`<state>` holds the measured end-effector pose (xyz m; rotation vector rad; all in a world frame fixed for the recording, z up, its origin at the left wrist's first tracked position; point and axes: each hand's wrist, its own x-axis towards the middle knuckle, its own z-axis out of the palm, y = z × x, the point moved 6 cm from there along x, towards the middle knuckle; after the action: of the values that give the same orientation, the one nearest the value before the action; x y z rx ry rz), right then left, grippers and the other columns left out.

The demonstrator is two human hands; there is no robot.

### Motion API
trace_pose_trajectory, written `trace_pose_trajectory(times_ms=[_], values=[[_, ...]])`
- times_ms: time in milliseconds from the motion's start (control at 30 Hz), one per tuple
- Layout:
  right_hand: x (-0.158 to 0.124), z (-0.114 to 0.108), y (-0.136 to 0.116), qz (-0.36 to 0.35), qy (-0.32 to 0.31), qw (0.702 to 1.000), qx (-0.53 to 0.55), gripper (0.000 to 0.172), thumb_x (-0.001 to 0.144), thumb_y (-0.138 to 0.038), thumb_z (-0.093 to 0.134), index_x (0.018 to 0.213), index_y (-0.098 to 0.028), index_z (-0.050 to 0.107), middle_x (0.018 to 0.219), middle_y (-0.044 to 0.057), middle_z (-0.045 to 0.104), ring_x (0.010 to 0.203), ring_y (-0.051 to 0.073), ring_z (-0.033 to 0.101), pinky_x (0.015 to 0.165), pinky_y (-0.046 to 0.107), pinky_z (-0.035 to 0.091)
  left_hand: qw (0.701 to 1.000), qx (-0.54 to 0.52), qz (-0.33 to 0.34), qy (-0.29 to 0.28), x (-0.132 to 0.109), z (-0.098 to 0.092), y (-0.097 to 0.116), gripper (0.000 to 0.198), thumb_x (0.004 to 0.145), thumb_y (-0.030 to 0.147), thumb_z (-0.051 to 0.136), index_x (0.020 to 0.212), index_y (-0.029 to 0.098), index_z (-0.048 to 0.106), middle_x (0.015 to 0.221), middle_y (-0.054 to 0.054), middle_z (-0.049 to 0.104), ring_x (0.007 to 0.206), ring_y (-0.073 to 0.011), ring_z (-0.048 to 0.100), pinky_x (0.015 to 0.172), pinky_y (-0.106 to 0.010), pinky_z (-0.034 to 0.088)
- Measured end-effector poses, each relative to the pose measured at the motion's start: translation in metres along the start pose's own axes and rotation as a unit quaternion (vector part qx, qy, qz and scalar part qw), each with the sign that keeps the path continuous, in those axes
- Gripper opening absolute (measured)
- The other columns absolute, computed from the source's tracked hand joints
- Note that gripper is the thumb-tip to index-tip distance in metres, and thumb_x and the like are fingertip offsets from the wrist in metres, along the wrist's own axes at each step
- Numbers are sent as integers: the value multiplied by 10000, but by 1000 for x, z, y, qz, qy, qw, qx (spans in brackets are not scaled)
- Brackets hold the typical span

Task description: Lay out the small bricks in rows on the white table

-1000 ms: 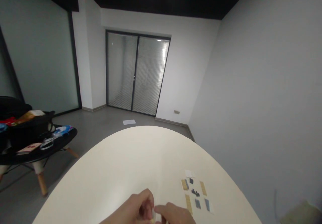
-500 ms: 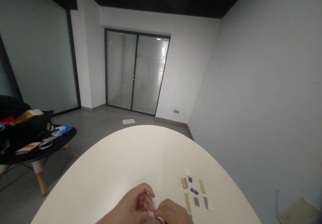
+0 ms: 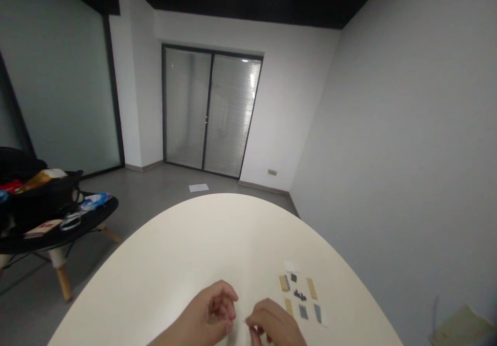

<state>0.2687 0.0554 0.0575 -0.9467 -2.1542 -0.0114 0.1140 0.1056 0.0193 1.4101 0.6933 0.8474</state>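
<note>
My left hand [image 3: 209, 315] and my right hand [image 3: 272, 325] meet low over the near edge of a round white table [image 3: 186, 253]. Both have their fingers curled into a pinch, close together. A small pale piece [image 3: 245, 321] shows between the fingertips, too small to name. Just right of my right hand lie several small flat pieces [image 3: 300, 294], tan, grey and dark, laid out in rows on the table.
A low black round table [image 3: 58, 234] with wooden legs stands at the left, loaded with a black bag [image 3: 27, 190], boxes and packets. Grey floor lies beyond, with a sheet of paper [image 3: 199, 187] before the glass sliding doors [image 3: 209, 113]. A wall runs close along the right.
My hands have drawn slightly apart, and the right one has shifted a little to the right. The view has barely moved.
</note>
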Motion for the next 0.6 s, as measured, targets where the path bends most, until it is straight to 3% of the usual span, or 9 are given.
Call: trace_pose_trajectory(times_ms=[100, 200, 400, 600], values=[[1, -20, 10, 36, 23, 999, -5, 157, 784, -114, 529, 819, -220, 640, 681, 14, 641, 573, 128, 591, 530, 198, 457, 996, 87, -12, 22, -3, -5, 12, 239, 633, 99, 585, 859, 172, 605, 742, 23, 589, 710, -131, 522, 664, -244, 378], [-1, -38, 28, 154, -33, 987, -27, 194, 767, -107, 524, 845, -216, 664, 757, 20, 679, 608, 122, 604, 578, 201, 462, 989, 143, -27, 18, -4, -5, 12, 223, 596, 88, 532, 789, 168, 609, 698, 40, 557, 686, -129, 497, 634, -236, 359], [-19, -59, 62, 360, -137, 917, -104, 186, 703, -87, 545, 704, -215, 679, 648, -12, 680, 619, 142, 608, 601, 214, 417, 981, 192, -35, 8, -4, -4, 7, 191, 598, 98, 521, 743, 167, 626, 680, 46, 521, 674, -124, 468, 624, -230, 346], [-33, -60, 71, 435, -221, 862, -135, 245, 646, 4, 526, 609, -191, 670, 654, 16, 717, 643, 153, 639, 565, 210, 354, 973, 226, -48, 3, -7, -3, 8, 167, 627, 119, 543, 741, 178, 651, 684, 42, 525, 688, -129, 481, 632, -221, 361]])
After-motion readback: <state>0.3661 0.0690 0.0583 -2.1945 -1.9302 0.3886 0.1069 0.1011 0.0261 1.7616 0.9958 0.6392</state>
